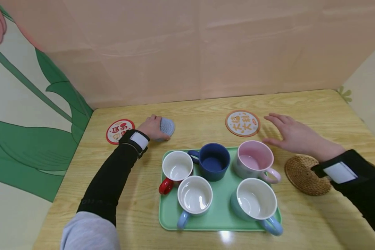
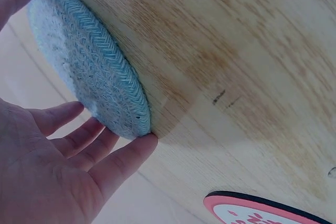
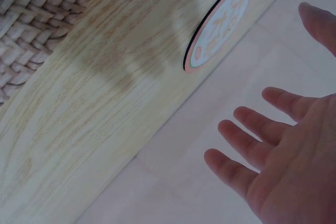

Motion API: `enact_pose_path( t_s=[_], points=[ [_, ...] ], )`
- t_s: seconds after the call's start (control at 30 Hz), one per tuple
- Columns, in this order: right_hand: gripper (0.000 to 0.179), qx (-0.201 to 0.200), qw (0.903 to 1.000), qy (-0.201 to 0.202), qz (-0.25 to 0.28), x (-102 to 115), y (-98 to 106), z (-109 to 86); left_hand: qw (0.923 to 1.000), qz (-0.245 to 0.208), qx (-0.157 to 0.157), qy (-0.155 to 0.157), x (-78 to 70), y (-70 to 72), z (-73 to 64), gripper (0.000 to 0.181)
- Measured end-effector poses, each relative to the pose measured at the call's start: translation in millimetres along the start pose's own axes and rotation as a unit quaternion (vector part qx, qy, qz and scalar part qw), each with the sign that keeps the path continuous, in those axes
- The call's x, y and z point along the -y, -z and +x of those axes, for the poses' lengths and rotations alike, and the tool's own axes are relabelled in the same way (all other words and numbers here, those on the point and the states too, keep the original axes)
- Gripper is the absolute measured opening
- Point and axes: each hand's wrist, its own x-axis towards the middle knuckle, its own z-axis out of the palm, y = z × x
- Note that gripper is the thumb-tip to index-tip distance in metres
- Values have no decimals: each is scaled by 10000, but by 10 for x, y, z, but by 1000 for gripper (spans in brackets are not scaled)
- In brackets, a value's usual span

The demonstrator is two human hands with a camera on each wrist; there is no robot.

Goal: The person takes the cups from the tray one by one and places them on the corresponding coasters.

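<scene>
the blue woven coaster is near the back of the table, right of the red-rimmed coaster. the left hand holds its edge. a soft, level grip should work best. the right hand holds nothing, fingers spread, near the orange-rimmed coaster, which seems to say 大 twice. the red writing is too small to read.

So the wood-grain surface is holding a green tray up front, a red coaster is lying back left, an orange coaster is lying behind the tray, and a wicker mat is sitting off right.
</scene>
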Motion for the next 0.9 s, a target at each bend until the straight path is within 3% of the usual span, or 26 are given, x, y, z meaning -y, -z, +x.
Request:
enact_pose_path(
  t_s=[0.4, 0.57, 0.8, 0.9],
  points=[
    [84, -2, 10000, 36, -21, -9, -8, 15, 9999, -91, -60, -18, -27, 30, -63, 97],
    [87, 146, 9999, 78, -22, -37, -57, 153, 9995, -140, -232, -155, 6, 16, -111, 98],
    [104, 703, 9970, -246, 200, -45, -117, 439, 9924, -226, -930, -770, 61, 60, -394, 90],
    [111, 818, 9960, -305, 179, -70, -153, 528, 9891, -306, -1148, -864, 95, 87, -552, 88]
  ],
)
